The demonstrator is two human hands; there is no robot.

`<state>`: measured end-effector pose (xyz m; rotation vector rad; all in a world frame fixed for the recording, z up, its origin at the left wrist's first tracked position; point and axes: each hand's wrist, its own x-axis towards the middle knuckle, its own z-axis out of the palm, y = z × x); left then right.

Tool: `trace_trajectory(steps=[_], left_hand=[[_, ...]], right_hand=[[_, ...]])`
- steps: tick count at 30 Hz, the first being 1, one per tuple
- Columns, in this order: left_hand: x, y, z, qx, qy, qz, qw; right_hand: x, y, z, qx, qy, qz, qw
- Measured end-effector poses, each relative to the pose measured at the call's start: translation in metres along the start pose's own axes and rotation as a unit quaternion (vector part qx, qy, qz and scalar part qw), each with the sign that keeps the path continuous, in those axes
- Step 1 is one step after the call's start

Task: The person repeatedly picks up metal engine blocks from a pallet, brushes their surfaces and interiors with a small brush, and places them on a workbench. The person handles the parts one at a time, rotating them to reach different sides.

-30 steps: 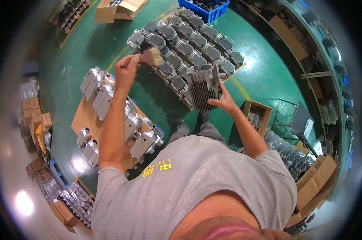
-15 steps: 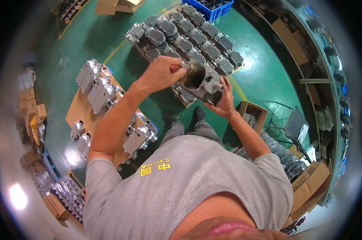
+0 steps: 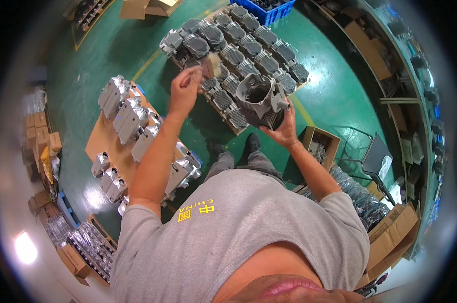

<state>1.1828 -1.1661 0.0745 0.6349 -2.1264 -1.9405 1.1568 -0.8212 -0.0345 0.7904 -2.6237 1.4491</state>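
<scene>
My left hand [image 3: 184, 90] is closed round the handle of a paintbrush [image 3: 213, 65], whose pale, blurred bristles point away from me. It hangs left of a grey cast-metal housing [image 3: 261, 103], apart from it. The housing has a round, open cavity facing up, fins along its lower side and a short pipe stub at its right. My right hand [image 3: 283, 129] grips it from the right and below, with some fingers hidden behind it. Beneath and beyond both hands, rows of similar finned housings [image 3: 249, 46] lie on a pallet.
To the left, shiny silver housings [image 3: 129, 121] stand on a brown board [image 3: 98, 139]. A blue crate [image 3: 276, 14] of dark parts sits at the far end. By my right side are an open carton [image 3: 329, 144] and a folding chair [image 3: 376, 154]. Shelving [image 3: 398, 101] curves along the right.
My left hand has drawn the brush out of the housing's opening and moved left. The housing has tipped slightly, its cavity now more visible. My right hand keeps its grip.
</scene>
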Motion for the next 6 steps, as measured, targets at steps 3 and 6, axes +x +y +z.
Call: trace_trajectory(steps=[3, 6], left_hand=[[-0.012, -0.012, 0.009, -0.015, -0.002, -0.031, 0.999], [-0.015, 0.004, 0.023, 0.019, 0.008, 0.012, 1.0]], right_hand=[[0.003, 0.006, 0.003, 0.123, -0.053, 0.099, 0.986], [-0.01, 0.028, 0.026, 0.196, -0.005, 0.196, 0.961]])
